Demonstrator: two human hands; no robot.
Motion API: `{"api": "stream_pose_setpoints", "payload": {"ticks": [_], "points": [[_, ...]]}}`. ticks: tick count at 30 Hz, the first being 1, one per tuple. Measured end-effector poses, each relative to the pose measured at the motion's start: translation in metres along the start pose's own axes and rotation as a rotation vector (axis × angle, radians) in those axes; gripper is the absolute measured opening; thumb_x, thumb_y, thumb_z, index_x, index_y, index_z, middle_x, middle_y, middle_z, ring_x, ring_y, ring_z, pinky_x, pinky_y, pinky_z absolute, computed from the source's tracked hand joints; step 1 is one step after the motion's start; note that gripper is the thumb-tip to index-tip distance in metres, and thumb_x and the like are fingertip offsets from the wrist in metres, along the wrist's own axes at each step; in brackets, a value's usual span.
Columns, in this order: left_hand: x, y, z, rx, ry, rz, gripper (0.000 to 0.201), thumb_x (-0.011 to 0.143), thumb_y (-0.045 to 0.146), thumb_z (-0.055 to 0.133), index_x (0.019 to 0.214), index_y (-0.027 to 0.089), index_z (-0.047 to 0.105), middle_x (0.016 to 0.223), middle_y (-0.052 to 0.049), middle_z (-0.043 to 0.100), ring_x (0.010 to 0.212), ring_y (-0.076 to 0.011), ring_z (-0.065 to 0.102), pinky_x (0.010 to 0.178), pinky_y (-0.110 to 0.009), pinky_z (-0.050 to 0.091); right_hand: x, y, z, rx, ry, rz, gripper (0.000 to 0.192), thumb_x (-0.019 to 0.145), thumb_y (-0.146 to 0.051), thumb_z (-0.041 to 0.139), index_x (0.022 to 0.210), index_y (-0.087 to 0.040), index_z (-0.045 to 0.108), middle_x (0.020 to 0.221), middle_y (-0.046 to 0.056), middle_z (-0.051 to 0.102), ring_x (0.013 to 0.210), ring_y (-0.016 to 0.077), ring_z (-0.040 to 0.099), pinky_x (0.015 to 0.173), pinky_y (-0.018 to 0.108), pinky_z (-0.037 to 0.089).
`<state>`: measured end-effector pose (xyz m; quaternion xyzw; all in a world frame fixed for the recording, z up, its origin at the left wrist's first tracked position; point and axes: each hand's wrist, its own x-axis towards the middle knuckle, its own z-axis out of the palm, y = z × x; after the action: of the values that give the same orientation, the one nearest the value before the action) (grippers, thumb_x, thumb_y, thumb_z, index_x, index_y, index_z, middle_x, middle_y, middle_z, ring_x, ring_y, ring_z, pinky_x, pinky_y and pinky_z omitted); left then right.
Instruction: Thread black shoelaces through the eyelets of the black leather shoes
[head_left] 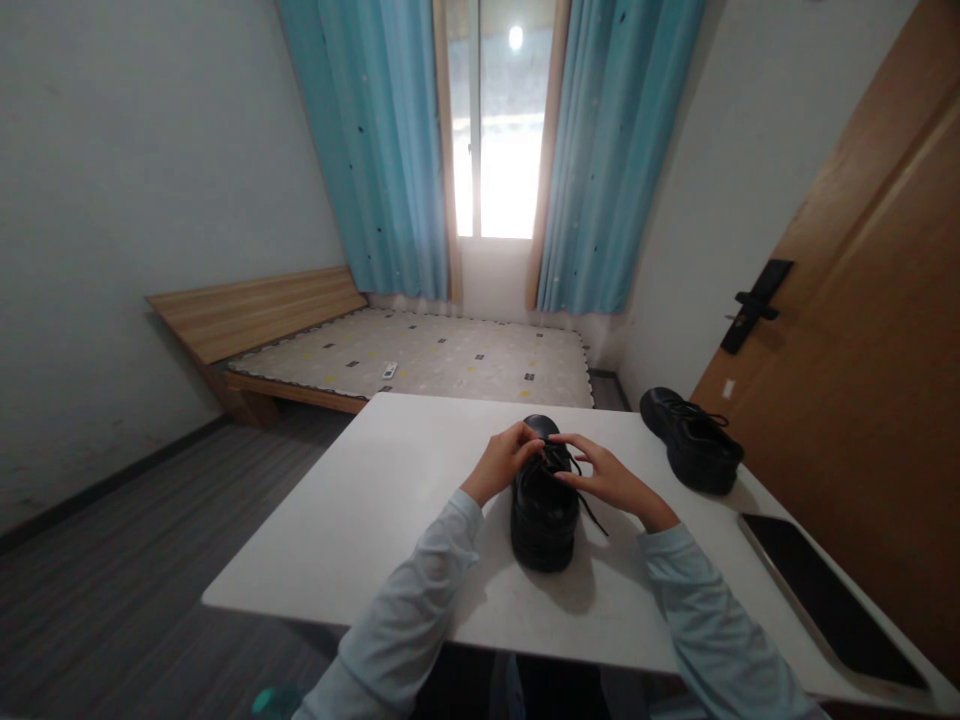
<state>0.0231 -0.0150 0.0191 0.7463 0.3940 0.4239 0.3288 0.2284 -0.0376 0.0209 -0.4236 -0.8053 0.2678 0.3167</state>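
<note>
Both hands working laces on black shoe (544, 510), mid-counter (360, 510).
Left hand (504, 462) and right hand (611, 480) are pinching the laces (559, 462), fingers curled; second shoe (694, 440) is sitting well apart, right.

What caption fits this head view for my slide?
Both hands, left hand and right hand, work the laces of a black shoe on a white table.

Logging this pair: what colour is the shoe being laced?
Black shoe, laces too; clearest in the head view.
</note>
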Motion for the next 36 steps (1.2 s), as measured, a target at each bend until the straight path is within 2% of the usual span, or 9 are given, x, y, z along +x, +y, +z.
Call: {"api": "stream_pose_setpoints", "payload": {"ticks": [6,11,16,22,29,33,36], "points": [[0.001,-0.001,-0.001,-0.039,-0.012,0.028,0.018,0.079,0.034,0.060,0.081,0.016,0.058,0.075,0.000,0.063,0.068,-0.0116,0.055,0.064,-0.023,0.041,0.000,0.001,0.001,-0.012,0.007,-0.018,0.050,0.078,-0.040,0.063,0.124,-0.024,0.050,0.127,0.009,0.055,0.118,0.0256,0.051,0.096,0.046,0.046],[0.000,-0.001,-0.003,-0.139,-0.079,0.064,0.020,0.071,0.021,0.063,0.089,0.016,0.057,0.078,0.000,0.062,0.070,-0.0111,0.056,0.066,-0.023,0.042,0.000,0.004,0.003,-0.016,0.010,-0.034,0.049,0.078,-0.039,0.062,0.124,-0.024,0.050,0.126,0.009,0.055,0.117,0.0251,0.052,0.098,0.045,0.045],[0.001,-0.003,-0.001,-0.232,-0.062,0.075,0.013,0.071,0.015,0.059,0.081,0.016,0.051,0.080,-0.001,0.058,0.076,-0.0121,0.055,0.070,-0.025,0.043,0.000,0.003,0.003,-0.008,0.005,-0.033,0.049,0.079,-0.039,0.062,0.125,-0.025,0.050,0.126,0.009,0.055,0.117,0.0254,0.052,0.095,0.045,0.047],[0.002,-0.003,0.002,-0.382,-0.050,0.057,0.010,0.074,0.018,0.053,0.077,0.017,0.044,0.076,0.001,0.054,0.069,-0.0104,0.055,0.065,-0.023,0.043,0.000,0.001,0.000,0.016,-0.018,0.000,0.052,0.077,-0.041,0.062,0.125,-0.025,0.050,0.126,0.009,0.054,0.115,0.0262,0.052,0.093,0.045,0.048],[0.000,-0.001,-0.002,-0.113,-0.010,0.066,0.009,0.068,0.010,0.052,0.074,0.016,0.051,0.070,0.002,0.055,0.067,-0.0096,0.052,0.060,-0.020,0.040,0.000,0.001,-0.001,0.030,-0.023,0.013,0.052,0.078,-0.043,0.061,0.125,-0.026,0.050,0.128,0.008,0.053,0.118,0.0264,0.051,0.094,0.047,0.047],[-0.001,0.004,-0.008,0.061,0.072,0.110,0.012,0.068,0.008,0.054,0.075,0.016,0.058,0.071,0.002,0.058,0.066,-0.0099,0.052,0.060,-0.020,0.042,0.000,0.002,-0.001,0.045,-0.036,0.016,0.050,0.078,-0.041,0.062,0.124,-0.026,0.050,0.129,0.008,0.052,0.119,0.0263,0.049,0.095,0.047,0.046],[0.000,0.004,-0.011,0.103,0.130,0.152,0.015,0.070,0.007,0.055,0.080,0.017,0.060,0.078,0.000,0.062,0.070,-0.0107,0.055,0.064,-0.022,0.046,0.000,0.001,-0.002,0.051,-0.043,0.012,0.050,0.078,-0.041,0.062,0.124,-0.027,0.050,0.129,0.007,0.052,0.119,0.0265,0.049,0.095,0.048,0.045]]}}
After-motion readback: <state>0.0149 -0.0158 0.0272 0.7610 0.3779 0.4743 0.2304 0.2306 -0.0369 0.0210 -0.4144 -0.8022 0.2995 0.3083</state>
